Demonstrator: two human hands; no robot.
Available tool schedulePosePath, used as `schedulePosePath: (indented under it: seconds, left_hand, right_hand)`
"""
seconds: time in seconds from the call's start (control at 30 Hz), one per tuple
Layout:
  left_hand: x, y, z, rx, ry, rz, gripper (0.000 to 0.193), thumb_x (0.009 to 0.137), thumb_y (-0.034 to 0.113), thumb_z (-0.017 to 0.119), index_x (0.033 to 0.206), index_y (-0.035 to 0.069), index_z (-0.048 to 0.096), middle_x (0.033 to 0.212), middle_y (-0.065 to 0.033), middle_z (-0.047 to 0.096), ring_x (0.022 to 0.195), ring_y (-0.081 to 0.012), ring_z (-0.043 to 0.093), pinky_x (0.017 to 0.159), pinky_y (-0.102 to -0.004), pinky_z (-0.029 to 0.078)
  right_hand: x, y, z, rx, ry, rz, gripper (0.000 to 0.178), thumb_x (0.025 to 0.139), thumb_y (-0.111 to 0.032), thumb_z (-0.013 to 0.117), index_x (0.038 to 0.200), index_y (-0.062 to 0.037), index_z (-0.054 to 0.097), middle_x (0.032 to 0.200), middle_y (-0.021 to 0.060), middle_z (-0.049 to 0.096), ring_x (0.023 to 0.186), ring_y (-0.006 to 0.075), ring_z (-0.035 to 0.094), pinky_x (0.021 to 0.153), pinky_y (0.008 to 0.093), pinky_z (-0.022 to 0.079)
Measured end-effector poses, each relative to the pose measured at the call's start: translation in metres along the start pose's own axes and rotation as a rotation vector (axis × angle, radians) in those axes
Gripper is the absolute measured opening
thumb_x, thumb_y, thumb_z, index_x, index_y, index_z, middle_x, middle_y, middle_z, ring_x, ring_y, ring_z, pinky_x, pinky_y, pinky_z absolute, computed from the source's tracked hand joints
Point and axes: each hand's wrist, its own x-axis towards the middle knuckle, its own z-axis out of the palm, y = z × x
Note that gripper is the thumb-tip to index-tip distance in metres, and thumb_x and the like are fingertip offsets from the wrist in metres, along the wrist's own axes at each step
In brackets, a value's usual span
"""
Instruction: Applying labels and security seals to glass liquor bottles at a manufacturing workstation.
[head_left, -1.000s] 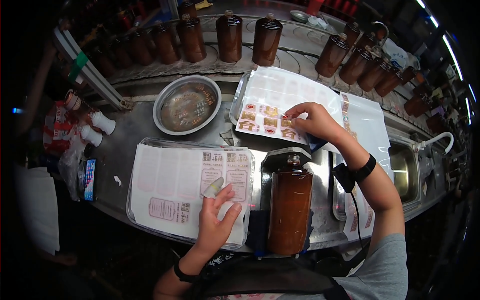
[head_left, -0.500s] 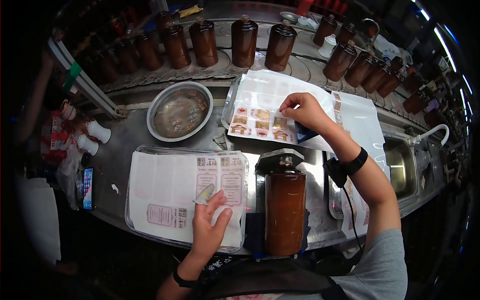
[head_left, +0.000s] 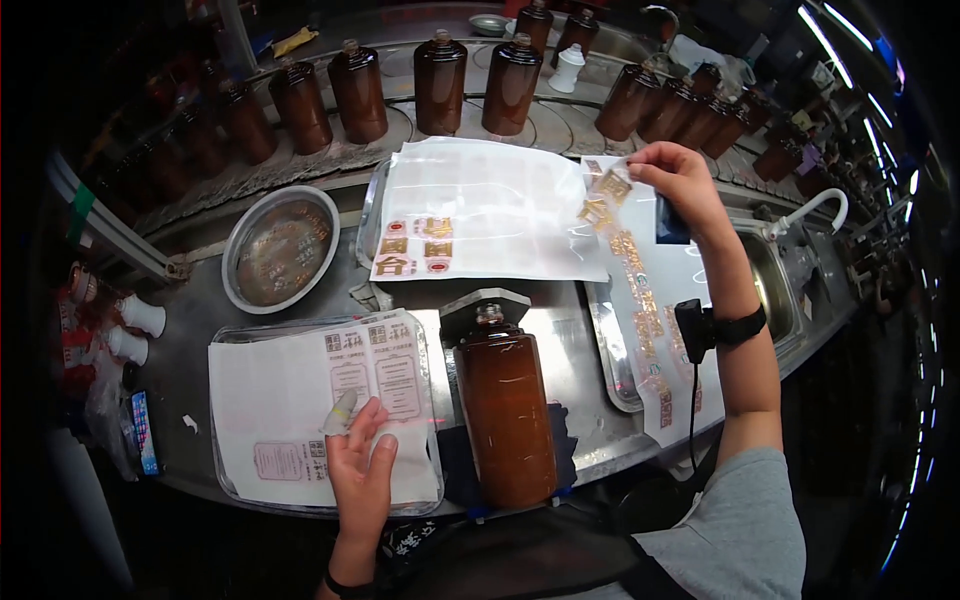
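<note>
My right hand (head_left: 690, 190) pinches the upper edge of a clear decal with gold characters (head_left: 603, 207), holding it above the right-hand sheets. The decal hangs down to the left, by the edge of a white decal sheet (head_left: 490, 210) that bears several more gold and red prints. Fingers apart, my left hand (head_left: 362, 475) is over a stack of printed label sheets (head_left: 270, 385); one finger wears a whitish cover. Between my arms a brown glass bottle (head_left: 507, 420) lies back, its neck against a metal rest (head_left: 487, 306).
A round metal bowl of water (head_left: 240, 275) stands at left, near a phone (head_left: 146, 432) and white bottle-shaped pieces (head_left: 140, 316). Sheets with gold strips (head_left: 640, 300) lie right, beside a sink (head_left: 778, 290). Several brown bottles (head_left: 440, 90) line the belt behind.
My right hand has lifted a gold decal off the middle sheet and carried it right. My left hand stays open over the label sheets. The whole view has shifted.
</note>
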Motion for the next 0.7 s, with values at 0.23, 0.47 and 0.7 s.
schedulePosePath:
  seconds: [0.23,0.47,0.7]
  left_hand:
    - [-0.001,-0.002,0.001,0.024,0.015,-0.022,0.056,0.094,-0.002,0.057,0.143,-0.005,0.029,0.143,-0.0243,0.048,0.130,-0.0291,0.050,0.107,-0.0382,0.041]
    - [-0.012,0.000,0.005,0.018,0.086,-0.028,0.060,0.094,-0.004,0.056,0.148,-0.002,0.028,0.142,-0.0237,0.048,0.130,-0.0279,0.050,0.106,-0.0376,0.041]
    - [-0.017,-0.001,0.003,0.048,0.129,-0.034,0.062,0.093,-0.004,0.057,0.148,0.000,0.031,0.140,-0.0221,0.050,0.126,-0.0254,0.052,0.105,-0.0360,0.042]
  right_hand:
    - [0.004,0.117,-0.092,0.107,0.234,0.250,0.015,0.083,-0.006,0.074,0.095,0.0031,0.070,0.085,0.0055,0.071,0.075,0.0104,0.065,0.072,0.0226,0.050]
    - [0.034,0.219,-0.097,-0.468,0.348,0.383,0.016,0.071,-0.012,0.077,0.081,0.0001,0.072,0.075,0.0096,0.072,0.069,0.0171,0.067,0.067,0.0302,0.052]
    - [0.048,0.237,-0.091,-0.524,0.093,0.346,0.014,0.075,-0.006,0.077,0.076,0.0017,0.066,0.072,0.0107,0.070,0.065,0.0179,0.067,0.060,0.0310,0.052]
